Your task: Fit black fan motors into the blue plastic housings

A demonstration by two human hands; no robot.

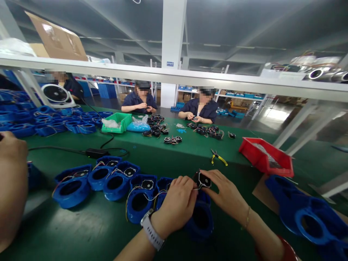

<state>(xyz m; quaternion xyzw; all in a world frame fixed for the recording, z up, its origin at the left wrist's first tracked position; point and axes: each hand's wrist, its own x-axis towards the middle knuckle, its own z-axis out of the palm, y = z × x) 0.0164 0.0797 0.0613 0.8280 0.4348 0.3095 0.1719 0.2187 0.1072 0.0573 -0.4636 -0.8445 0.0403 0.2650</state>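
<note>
A small black motor (204,180) with a metal plate on its face is held in my right hand (227,194), thumb and fingers on either side. My left hand (178,203), with a watch at its wrist, is closed on the motor's thin wires (198,187). Under both hands lies a blue plastic housing (201,222) with a round opening, partly covered by them. Left of it several more blue housings (140,203) stand in a row, with black motors and loose wires in their upper parts.
Yellow-handled pliers (219,158) and a red bin (268,156) lie beyond my hands. At right sit more blue housings (310,217). A green bin (116,122), a cable adapter (95,153) and motor piles (208,131) are farther off. Another person's arm (12,188) reaches in at left; two people work opposite.
</note>
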